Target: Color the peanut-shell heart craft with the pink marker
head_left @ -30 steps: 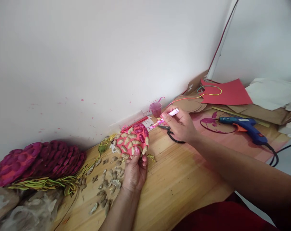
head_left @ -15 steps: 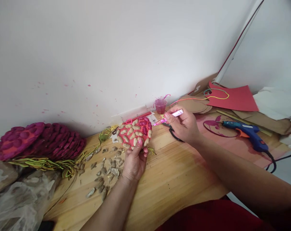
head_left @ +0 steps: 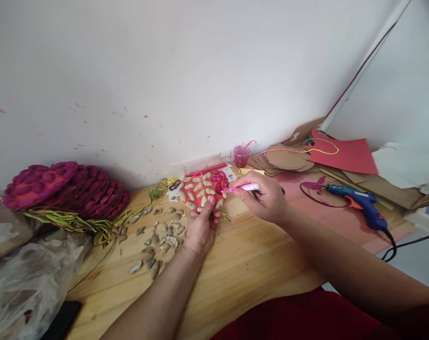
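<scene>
My left hand [head_left: 201, 228] grips the lower edge of a red disc [head_left: 202, 192] covered with peanut shells, its thumb on the front. Most shells on it are bare tan; several at the upper right are dark pink. My right hand [head_left: 262, 196] is closed around a white and pink brush [head_left: 249, 187], whose pink-stained tip meets the shells at the disc's right side. Behind the brush, against the wall, stands a clear cup [head_left: 242, 156] of pink paint.
Loose peanut shells [head_left: 164, 241] lie left of my left forearm. A stack of painted discs [head_left: 94, 189], plastic bag [head_left: 40, 278] and phone [head_left: 64, 318] are at left. Cardboard ovals [head_left: 285, 157], red paper [head_left: 349, 153] and a blue glue gun [head_left: 368, 205] sit at right.
My right hand has brought the brush left and down, from beside the disc onto its shells. My left hand still holds the disc. The view has shifted slightly.
</scene>
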`<action>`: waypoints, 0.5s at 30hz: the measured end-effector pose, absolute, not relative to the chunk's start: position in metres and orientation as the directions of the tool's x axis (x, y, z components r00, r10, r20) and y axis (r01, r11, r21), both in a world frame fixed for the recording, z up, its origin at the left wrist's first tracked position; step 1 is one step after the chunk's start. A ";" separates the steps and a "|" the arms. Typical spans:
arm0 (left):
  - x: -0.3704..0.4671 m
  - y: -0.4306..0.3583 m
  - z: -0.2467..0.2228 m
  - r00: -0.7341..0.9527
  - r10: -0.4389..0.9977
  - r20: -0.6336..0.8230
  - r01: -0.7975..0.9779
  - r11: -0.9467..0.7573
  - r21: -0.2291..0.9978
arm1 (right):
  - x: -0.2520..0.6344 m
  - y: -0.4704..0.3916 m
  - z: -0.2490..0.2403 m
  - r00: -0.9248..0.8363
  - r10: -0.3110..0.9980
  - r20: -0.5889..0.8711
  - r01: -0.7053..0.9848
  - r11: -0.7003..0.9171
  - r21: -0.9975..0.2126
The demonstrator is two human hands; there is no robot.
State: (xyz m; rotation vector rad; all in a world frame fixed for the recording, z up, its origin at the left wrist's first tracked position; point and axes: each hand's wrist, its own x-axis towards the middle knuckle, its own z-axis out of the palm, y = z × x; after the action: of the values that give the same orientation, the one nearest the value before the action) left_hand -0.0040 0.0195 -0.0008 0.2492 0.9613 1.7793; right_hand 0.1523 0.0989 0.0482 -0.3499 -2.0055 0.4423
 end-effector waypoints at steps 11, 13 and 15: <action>-0.004 0.019 -0.002 -0.419 0.867 -0.268 -0.680 -0.104 0.725 | 0.147 0.101 0.039 -0.584 0.307 0.751 0.069 0.941 -0.331; -0.003 0.019 -0.001 -0.426 0.863 -0.273 -0.673 -0.100 0.733 | 0.147 0.100 0.038 -0.607 0.300 0.736 0.083 0.945 -0.317; -0.003 0.019 0.000 -0.434 0.858 -0.275 -0.660 -0.096 0.745 | 0.147 0.099 0.038 -0.637 0.304 0.708 0.110 0.945 -0.307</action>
State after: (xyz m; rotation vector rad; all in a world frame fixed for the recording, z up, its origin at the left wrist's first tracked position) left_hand -0.0030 0.0188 0.0003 0.2773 1.0252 1.7536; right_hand 0.1469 0.0988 0.0381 -0.2910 -2.2590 0.2979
